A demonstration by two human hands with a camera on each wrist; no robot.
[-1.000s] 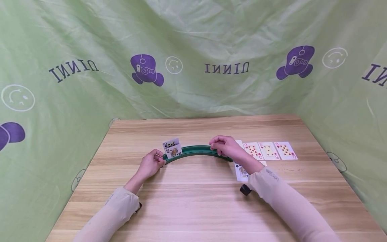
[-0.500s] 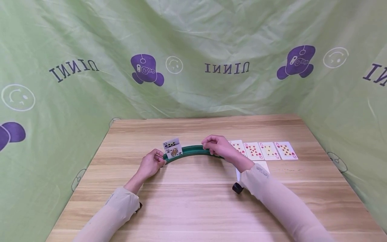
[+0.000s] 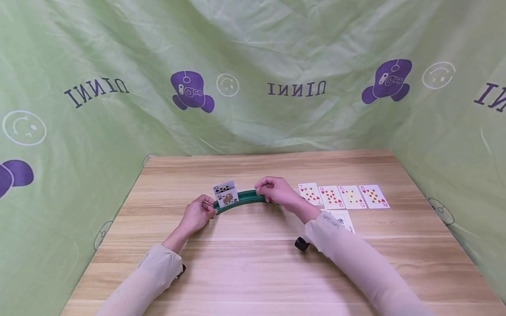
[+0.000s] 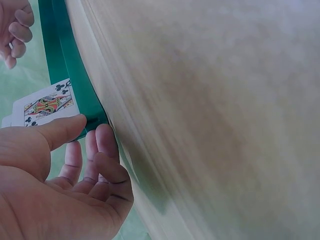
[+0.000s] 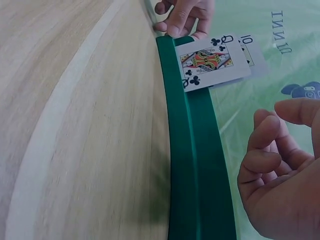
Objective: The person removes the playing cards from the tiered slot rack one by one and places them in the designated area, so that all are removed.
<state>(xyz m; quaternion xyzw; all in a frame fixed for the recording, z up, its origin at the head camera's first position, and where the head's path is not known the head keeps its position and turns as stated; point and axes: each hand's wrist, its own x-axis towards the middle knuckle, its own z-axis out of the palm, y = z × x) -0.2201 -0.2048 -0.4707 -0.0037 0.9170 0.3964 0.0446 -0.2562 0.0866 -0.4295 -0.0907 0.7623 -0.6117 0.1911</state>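
A curved green card holder (image 3: 246,197) lies on the wooden table. Near its left end stand two playing cards: a queen of clubs (image 3: 228,199) in front and a black ten (image 3: 223,187) behind it. My left hand (image 3: 196,215) grips that end of the holder, thumb (image 4: 70,129) on top and fingers against the tip. Over the right part of the holder hovers my right hand (image 3: 278,192), covering that stretch in the head view. Seen from the right wrist, its fingers (image 5: 262,162) are loosely curled with nothing between them and the thumb.
Right of the holder, a row of face-up cards has a seven of hearts (image 3: 310,193), a nine of hearts (image 3: 331,197) and others reaching to an eight of hearts (image 3: 374,196). Another card (image 3: 344,220) lies below, partly under the right sleeve (image 3: 336,237). Green cloth (image 3: 253,123) hangs around the table.
My right hand has moved left along the holder, uncovering the seven of hearts. The left hand stays at the holder's left end, and the two standing cards have not moved.
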